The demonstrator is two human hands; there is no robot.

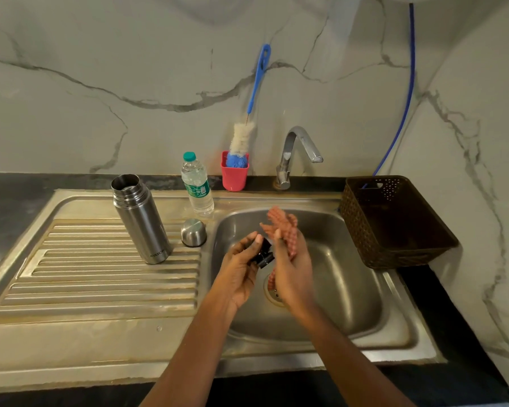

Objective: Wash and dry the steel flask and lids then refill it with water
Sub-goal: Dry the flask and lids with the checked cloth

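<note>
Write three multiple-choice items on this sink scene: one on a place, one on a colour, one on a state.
1. The steel flask stands:
A) in the sink basin
B) on the draining board
C) in the basket

2. The cup holding the bottle brush is:
A) red
B) green
C) black

3. The flask's mouth is:
A) open
B) capped
C) stuffed with cloth

Answers:
1 B, it is upright on the ribbed board.
2 A, the cup around the brush head is plainly red.
3 A, the rim shows bare. The left hand holds the black inner lid, the right hand holds a checked cloth, and the steel cap sits on the board beside the flask.
</note>
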